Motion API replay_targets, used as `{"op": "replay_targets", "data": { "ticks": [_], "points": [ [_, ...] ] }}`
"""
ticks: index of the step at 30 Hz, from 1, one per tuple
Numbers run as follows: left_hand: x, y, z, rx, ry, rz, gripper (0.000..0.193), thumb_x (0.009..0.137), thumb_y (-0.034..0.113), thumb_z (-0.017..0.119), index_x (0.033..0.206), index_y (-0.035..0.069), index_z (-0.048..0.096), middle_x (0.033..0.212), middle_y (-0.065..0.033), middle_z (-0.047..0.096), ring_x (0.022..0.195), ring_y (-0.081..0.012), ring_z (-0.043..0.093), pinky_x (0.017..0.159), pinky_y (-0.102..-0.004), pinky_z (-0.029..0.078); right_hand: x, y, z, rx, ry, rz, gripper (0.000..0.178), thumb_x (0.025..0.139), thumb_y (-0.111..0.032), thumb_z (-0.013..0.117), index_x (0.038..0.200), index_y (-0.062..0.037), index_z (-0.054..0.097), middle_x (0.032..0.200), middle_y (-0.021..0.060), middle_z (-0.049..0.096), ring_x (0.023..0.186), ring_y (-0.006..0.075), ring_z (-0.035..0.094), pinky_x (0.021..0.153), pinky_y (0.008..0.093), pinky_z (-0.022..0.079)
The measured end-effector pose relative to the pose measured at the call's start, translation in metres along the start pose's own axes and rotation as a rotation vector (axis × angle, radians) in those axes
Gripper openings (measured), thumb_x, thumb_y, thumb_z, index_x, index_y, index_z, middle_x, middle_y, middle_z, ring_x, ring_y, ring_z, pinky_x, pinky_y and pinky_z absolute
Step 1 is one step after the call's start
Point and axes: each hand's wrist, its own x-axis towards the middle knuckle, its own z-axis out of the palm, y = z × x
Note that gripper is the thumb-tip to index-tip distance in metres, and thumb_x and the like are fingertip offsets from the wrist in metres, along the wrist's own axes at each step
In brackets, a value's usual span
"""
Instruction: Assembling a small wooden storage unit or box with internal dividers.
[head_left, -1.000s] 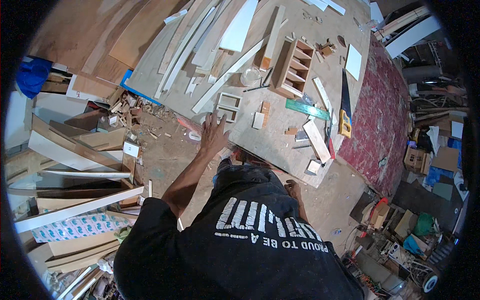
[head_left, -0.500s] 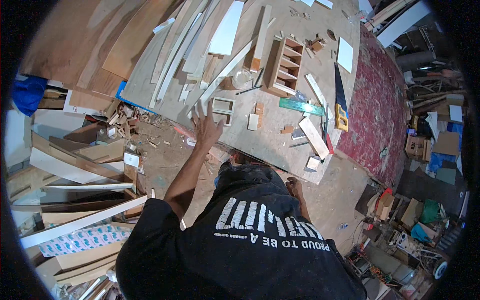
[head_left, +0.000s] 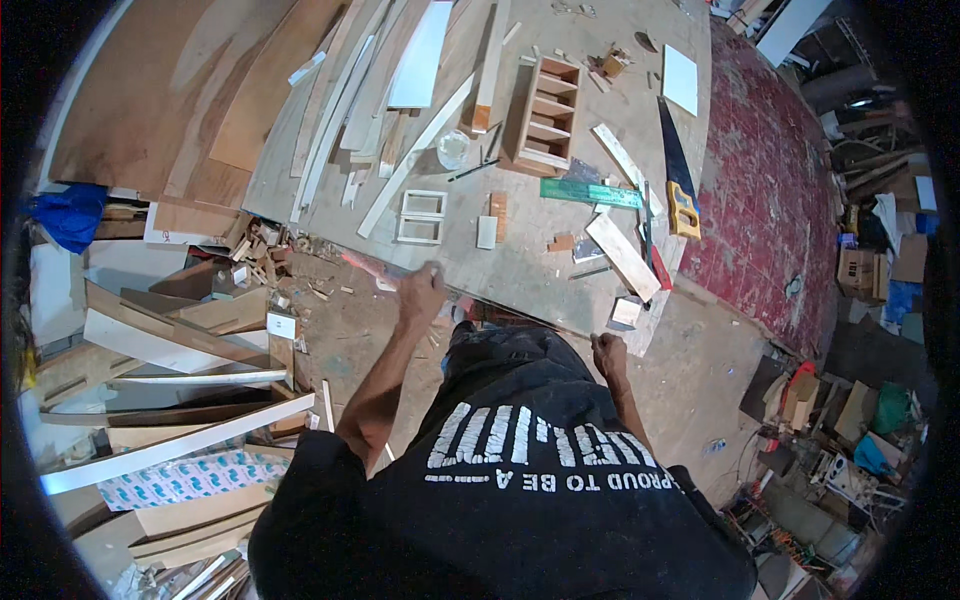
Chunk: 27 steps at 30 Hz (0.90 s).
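**Two hands at the near edge of the plywood sheet**

Two hands are working along one landmark, the big plywood sheet (head_left: 520, 250) lying on the floor. The left hand (head_left: 421, 292) is reaching to the sheet's near edge, fingers curling in narrow around something small; whether it is actually gripping anything I cannot tell, since the knuckles are covering it. Just off that hand, to its left along the same edge, a thin reddish strip (head_left: 362, 266) is lying with its long axis running roughly parallel to the edge, so it is sitting sideways to the fingers rather than pointing at them. The right hand (head_left: 607, 352) is hanging below the sheet's near edge, closed in a loose fist, well apart from the strip, so the left hand is clearly the nearer one. Farther in on the sheet, two small white frames (head_left: 421, 216) are lying just beyond the left hand, and a green ruler (head_left: 590, 193) and a handsaw (head_left: 676, 170) are resting toward the sheet's right side.
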Motion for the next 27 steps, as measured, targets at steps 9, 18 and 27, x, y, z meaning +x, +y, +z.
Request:
{"op": "replay_targets", "data": {
  "ticks": [9, 18, 27],
  "points": [
    [-0.081, 0.058, 0.086, 0.044, -0.304, -0.027, 0.037, 0.084, 0.013, 0.063, 0.119, 0.001, 0.064, 0.104, -0.0235, 0.068, 0.100, -0.0398, 0.064, 0.088, -0.0454, 0.051, 0.054, 0.014, -0.066, 0.117, 0.350, -0.307, 0.045, 0.080, -0.003, 0.067, 0.124, -0.0030, 0.057, 0.124, 0.0236, 0.056, 0.107, 0.0410, 0.059, 0.089, 0.0451, 0.051],
    [-0.143, 0.101, 0.120, -0.028, -0.306, -0.198, 0.039, 0.085, 0.026, 0.069, 0.118, 0.005, 0.065, 0.107, -0.0222, 0.069, 0.101, -0.0403, 0.066, 0.086, -0.0459, 0.053, 0.120, 0.014, -0.106, -0.274, 0.328, -0.551, 0.053, 0.078, -0.020, 0.075, 0.125, -0.0083, 0.054, 0.130, 0.0155, 0.049, 0.122, 0.0365, 0.048, 0.092, 0.0543, 0.043],
    [-0.165, 0.072, 0.099, -0.072, -0.172, -0.333, 0.038, 0.084, 0.024, 0.070, 0.117, 0.005, 0.064, 0.104, -0.0212, 0.070, 0.096, -0.0370, 0.068, 0.084, -0.0436, 0.054, 0.131, -0.021, -0.117, -0.188, 0.317, -0.660, 0.040, 0.071, -0.014, 0.074, 0.107, -0.0119, 0.059, 0.108, 0.0120, 0.059, 0.107, 0.0339, 0.056, 0.088, 0.0502, 0.045]
  ]
}}
